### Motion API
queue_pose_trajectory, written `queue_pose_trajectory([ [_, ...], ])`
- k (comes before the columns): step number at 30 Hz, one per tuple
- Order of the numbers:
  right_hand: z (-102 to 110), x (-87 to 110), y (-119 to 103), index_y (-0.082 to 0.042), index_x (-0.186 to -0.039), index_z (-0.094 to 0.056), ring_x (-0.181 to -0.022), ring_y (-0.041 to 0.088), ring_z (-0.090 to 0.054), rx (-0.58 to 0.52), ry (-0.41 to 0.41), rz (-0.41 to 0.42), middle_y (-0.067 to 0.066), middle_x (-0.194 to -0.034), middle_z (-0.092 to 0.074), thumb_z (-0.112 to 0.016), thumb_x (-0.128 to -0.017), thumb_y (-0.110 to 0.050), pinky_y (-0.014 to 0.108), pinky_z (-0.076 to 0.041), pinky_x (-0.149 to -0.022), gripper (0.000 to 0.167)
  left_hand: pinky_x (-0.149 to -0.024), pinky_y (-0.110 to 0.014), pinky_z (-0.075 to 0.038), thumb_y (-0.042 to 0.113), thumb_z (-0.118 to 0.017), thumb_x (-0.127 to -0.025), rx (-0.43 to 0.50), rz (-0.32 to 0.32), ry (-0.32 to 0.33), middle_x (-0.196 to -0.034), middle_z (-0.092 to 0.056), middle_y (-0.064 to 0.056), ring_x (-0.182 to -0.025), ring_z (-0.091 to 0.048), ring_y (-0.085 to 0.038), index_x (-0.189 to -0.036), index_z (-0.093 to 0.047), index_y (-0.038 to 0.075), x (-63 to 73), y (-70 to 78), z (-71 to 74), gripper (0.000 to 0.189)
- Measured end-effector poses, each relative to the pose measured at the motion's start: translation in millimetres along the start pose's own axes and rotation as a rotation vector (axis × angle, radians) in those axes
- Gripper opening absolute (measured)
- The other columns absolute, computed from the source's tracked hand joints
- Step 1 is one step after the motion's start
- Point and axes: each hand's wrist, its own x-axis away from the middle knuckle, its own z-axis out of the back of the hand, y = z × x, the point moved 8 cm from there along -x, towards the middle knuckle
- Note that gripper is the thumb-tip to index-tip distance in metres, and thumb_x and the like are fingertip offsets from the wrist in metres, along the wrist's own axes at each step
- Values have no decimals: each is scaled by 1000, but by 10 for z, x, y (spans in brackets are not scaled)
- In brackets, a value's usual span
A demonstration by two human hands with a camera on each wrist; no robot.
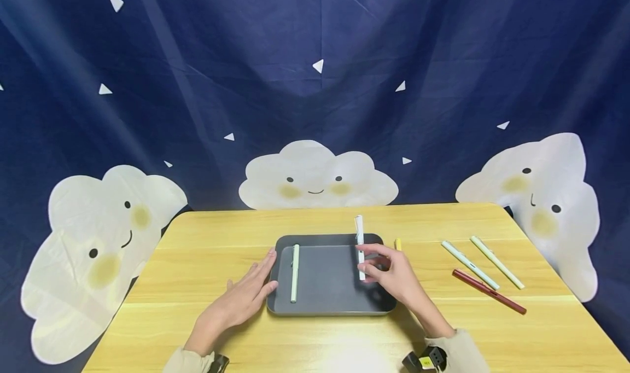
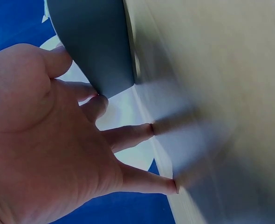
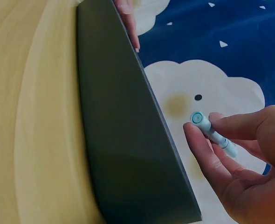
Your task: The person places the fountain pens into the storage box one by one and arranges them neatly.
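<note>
L hand [image 1: 241, 299], fingers extended, seems to touch tray's [image 1: 325, 280] L side; hard push could prob. skid tray. R hand [image 1: 396, 274] pinches white pen [image 1: 360, 233] w/ fingertips, above tray's R end; if grip's loose, pen could drop & roll. Tray contents: 1 pale green pen [image 1: 295, 274] near L wall. Yellow pen [image 1: 398, 244], just R of tray, part-hidden by R hand: bump risk if wrist swings. On desk [image 1: 221, 233], well R of tray: red pen [image 1: 489, 291], blue pen [image 1: 470, 264], light green pen [image 1: 497, 262].
</note>
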Motion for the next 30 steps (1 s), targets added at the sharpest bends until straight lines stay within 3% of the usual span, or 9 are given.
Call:
queue_pose_trajectory([
  [12,-119,-7,22,-1,-125,-71,-83,24,-73,20,-18,35,23,-104,-69,-77,-89,1,36,-62,-66,36,-97,-90,-13,43,-38,-112,4,-3,1,-172,-7,4,-152,-22,-42,-167,-9,21,-3,-9,1,66],
  [23,-248,6,32,6,-124,-69,-81,25,-73,13,-39,57,23,-104,-68,-78,-89,2,37,-62,-66,37,-99,-89,-12,44,-38,-111,5,8,-6,-172,-7,3,-152,-22,-42,-167,-9,21,7,7,12,66],
  [30,-355,27,78,8,-123,-69,-78,19,-73,17,-52,28,23,-100,-69,-77,-89,3,35,-62,-65,35,-99,-89,-12,44,-38,-111,-3,7,-5,-172,-6,3,-152,-22,-42,-167,-9,22,2,1,6,66],
])
